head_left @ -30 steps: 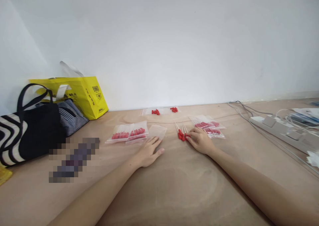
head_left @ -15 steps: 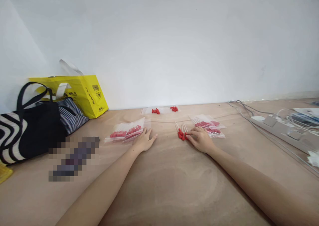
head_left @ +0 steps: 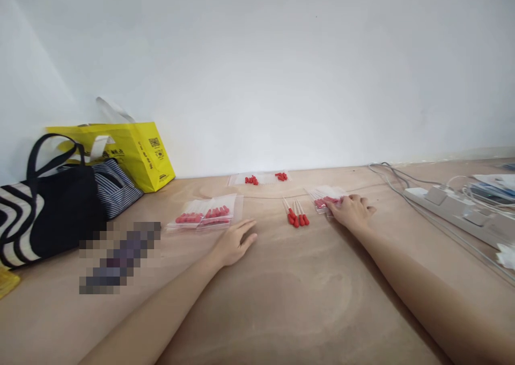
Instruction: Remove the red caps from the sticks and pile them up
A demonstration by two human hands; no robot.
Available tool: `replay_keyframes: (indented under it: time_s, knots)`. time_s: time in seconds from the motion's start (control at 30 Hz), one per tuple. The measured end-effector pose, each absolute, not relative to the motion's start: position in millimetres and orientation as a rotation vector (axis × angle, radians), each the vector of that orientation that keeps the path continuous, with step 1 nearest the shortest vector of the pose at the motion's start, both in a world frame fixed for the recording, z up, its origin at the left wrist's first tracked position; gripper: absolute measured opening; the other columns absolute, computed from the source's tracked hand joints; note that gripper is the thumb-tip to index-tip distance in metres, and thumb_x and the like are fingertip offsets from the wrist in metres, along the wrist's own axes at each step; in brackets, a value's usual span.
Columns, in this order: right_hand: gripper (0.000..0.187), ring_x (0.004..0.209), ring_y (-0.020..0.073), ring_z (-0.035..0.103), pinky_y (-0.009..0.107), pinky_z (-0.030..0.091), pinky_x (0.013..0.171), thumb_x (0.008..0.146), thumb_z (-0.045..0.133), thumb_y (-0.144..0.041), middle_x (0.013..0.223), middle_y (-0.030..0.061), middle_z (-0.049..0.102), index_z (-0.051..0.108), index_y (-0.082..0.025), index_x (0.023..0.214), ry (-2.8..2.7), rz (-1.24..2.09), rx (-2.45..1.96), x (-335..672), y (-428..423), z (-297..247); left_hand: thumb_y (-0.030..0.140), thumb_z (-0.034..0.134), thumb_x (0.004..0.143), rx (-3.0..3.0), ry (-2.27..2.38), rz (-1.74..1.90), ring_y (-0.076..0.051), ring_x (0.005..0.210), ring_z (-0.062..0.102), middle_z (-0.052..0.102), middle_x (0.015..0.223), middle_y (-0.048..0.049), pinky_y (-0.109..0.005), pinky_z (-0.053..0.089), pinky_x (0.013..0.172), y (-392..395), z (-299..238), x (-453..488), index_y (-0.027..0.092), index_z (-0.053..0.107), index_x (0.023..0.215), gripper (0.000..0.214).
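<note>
My left hand (head_left: pixel 233 244) rests on the table with its fingers stretched out and holds nothing. Just beyond and to its left, clear zip bags (head_left: pixel 217 213) hold several droppers with red bulbs. My right hand (head_left: pixel 354 212) lies over the right-hand clear zip bags (head_left: pixel 324 200), its thumb on their near edge and its fingers apart. The hand hides part of these bags and their red bulbs. Between my hands several loose droppers (head_left: pixel 296 215) lie on the table, red bulbs toward me and thin pale stems pointing away.
Further bags with red-bulbed droppers (head_left: pixel 265 178) lie by the wall. A yellow bag (head_left: pixel 156 156), a striped pouch (head_left: pixel 116 188) and a black bag (head_left: pixel 64 209) stand at left, near a blurred-out object (head_left: pixel 120 258). A power strip (head_left: pixel 454 212) with cables lies at right.
My right hand has moved right, from the loose droppers onto the right-hand bags. My left hand has drawn back slightly toward me, off the left-hand bags.
</note>
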State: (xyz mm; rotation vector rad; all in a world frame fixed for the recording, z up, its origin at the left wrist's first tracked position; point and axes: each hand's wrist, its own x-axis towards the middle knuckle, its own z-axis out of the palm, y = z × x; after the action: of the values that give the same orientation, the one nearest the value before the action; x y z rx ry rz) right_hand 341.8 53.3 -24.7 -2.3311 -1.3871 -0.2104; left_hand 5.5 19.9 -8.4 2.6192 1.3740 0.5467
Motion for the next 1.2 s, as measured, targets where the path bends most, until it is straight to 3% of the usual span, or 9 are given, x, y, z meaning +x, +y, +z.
replay_keyframes:
  time_s: [0.2,0.37,0.5,0.6,0.73,0.87,1.0,1.1,1.2]
  knots:
    - [0.028,0.102,0.0310,0.040,0.048,0.026,0.084,0.078,0.041,-0.033,0.097,0.0156,0.055,0.061,-0.014,0.084,-1.267,-0.062,-2.074,339,56,-28,0.037,0.035,0.085,2.630,1.240,0.456,-0.018,0.120,0.038,0.047,0.127,-0.0048,-0.035,0.033,0.100,-10,-4,0,0.019,0.051,0.117,0.039]
    - [0.027,0.077,0.0188,0.054,0.033,0.040,0.070,0.084,0.030,-0.036,0.082,0.0084,0.058,0.046,-0.016,0.089,-1.261,0.077,-1.679,323,56,-18,0.037,0.035,0.086,2.644,1.230,0.459,-0.019,0.123,0.034,0.044,0.130,-0.0039,-0.038,0.031,0.101,-10,-4,-4,0.022,0.049,0.118,0.039]
    - [0.025,0.065,0.0150,0.050,0.030,0.042,0.062,0.082,0.037,-0.046,0.071,0.0016,0.051,0.038,-0.022,0.077,-1.368,0.339,-1.100,287,43,-15,0.038,0.035,0.085,2.701,1.264,0.510,-0.020,0.126,0.027,0.032,0.137,-0.0053,-0.038,0.027,0.103,-9,-3,-5,0.022,0.028,0.132,0.051]
    - [0.027,0.055,0.0121,0.043,0.026,0.041,0.054,0.083,0.034,-0.049,0.063,-0.0028,0.042,0.033,-0.023,0.074,-1.508,0.693,-0.927,255,29,-24,0.044,0.042,0.080,2.794,1.339,0.616,-0.026,0.127,0.021,0.025,0.139,-0.0100,-0.042,0.024,0.103,-12,-2,-4,0.017,0.014,0.137,0.069]
    - [0.029,0.061,0.0111,0.042,0.025,0.040,0.060,0.082,0.036,-0.050,0.066,-0.0031,0.040,0.034,-0.022,0.073,-1.651,0.912,-0.854,233,20,-38,0.057,0.050,0.069,2.940,1.365,0.657,-0.032,0.118,0.033,0.040,0.128,-0.0112,-0.047,0.022,0.101,-16,2,-2,0.019,0.024,0.134,0.080]
    - [0.031,0.060,0.0101,0.038,0.024,0.037,0.059,0.081,0.038,-0.051,0.067,-0.0039,0.038,0.035,-0.022,0.074,-1.666,1.005,-0.866,235,21,-41,0.055,0.048,0.072,2.904,1.484,0.715,-0.025,0.092,0.049,0.055,0.093,-0.0077,-0.042,0.036,0.086,-19,3,0,0.021,0.039,0.127,0.065]
    - [0.033,0.057,0.0094,0.037,0.023,0.036,0.057,0.080,0.039,-0.052,0.064,-0.0049,0.036,0.035,-0.021,0.072,-1.726,1.047,-0.853,240,20,-35,0.051,0.047,0.075,2.863,1.460,0.750,-0.021,0.081,0.051,0.056,0.082,-0.0051,-0.037,0.039,0.077,-19,1,-1,0.022,0.055,0.111,0.048]
    - [0.033,0.059,0.0093,0.039,0.023,0.037,0.058,0.080,0.041,-0.052,0.065,-0.0042,0.040,0.036,-0.021,0.071,-1.810,1.079,-0.807,237,19,-31,0.049,0.046,0.077,2.859,1.371,0.751,-0.022,0.092,0.050,0.056,0.097,-0.0070,-0.039,0.038,0.084,-17,1,2,0.023,0.054,0.112,0.044]
    - [0.029,0.058,0.0096,0.043,0.024,0.039,0.058,0.080,0.043,-0.048,0.063,-0.0039,0.044,0.040,-0.020,0.071,-1.865,1.128,-0.786,231,19,-30,0.049,0.043,0.079,2.866,1.188,0.589,-0.025,0.117,0.037,0.041,0.128,-0.0074,-0.041,0.031,0.096,-14,5,8,0.025,0.039,0.126,0.053]
